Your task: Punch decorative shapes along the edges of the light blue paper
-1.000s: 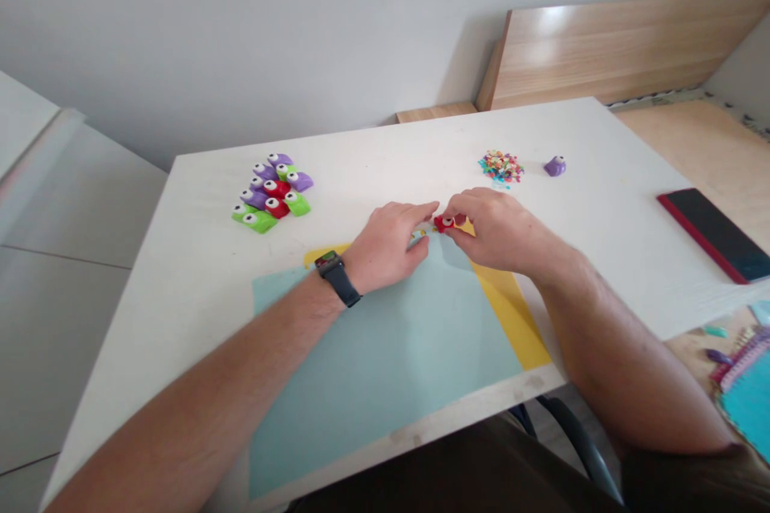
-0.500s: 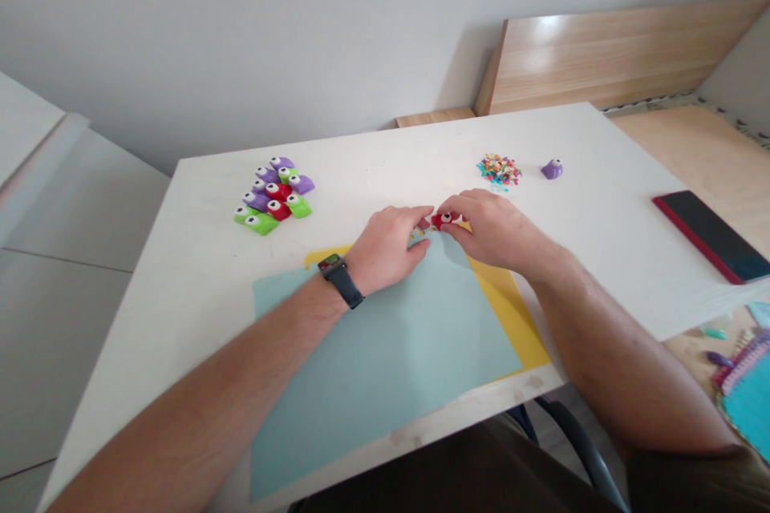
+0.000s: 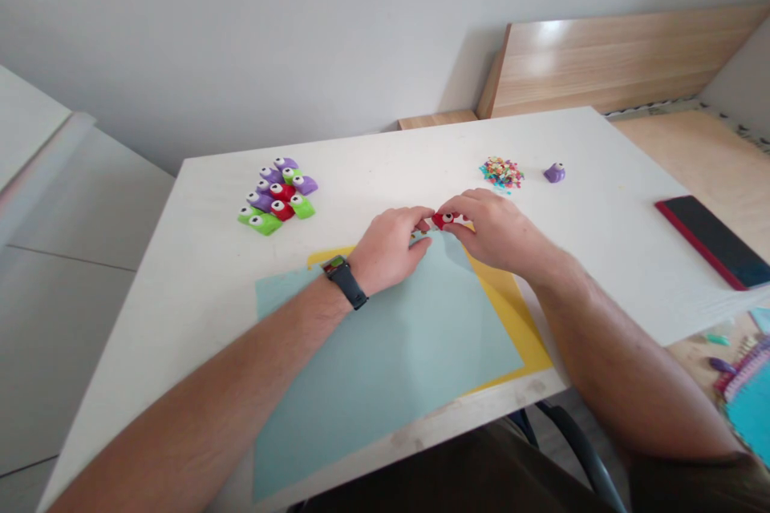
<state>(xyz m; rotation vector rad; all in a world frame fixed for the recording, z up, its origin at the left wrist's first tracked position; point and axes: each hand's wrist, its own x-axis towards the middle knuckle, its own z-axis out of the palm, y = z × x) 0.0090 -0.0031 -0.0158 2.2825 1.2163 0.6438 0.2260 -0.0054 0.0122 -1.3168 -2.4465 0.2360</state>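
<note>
A small red craft punch [image 3: 444,219] with a white button sits at the top right corner of a light blue paper sheet [image 3: 385,361]. My right hand [image 3: 490,228] grips the punch between thumb and fingers. Just left of it, my left hand [image 3: 391,244] rests on the sheet's upper edge, thumb and fingers apart, the fingertips close to the punch. Small cut-out marks show along the paper edge between my hands. Under the blue sheet lies a yellow sheet [image 3: 529,337], visible along its right side and top.
Several purple, green and red punches [image 3: 281,192] stand grouped at the table's back left. A pile of colourful paper bits [image 3: 502,173] lies at the back right, beside a lone purple punch [image 3: 554,172]. A dark phone-like slab with a red edge [image 3: 715,240] lies far right.
The view has shifted very slightly. My hands and the red punch stay in nearly the same place at the paper corner, with my right hand still gripping it.
</note>
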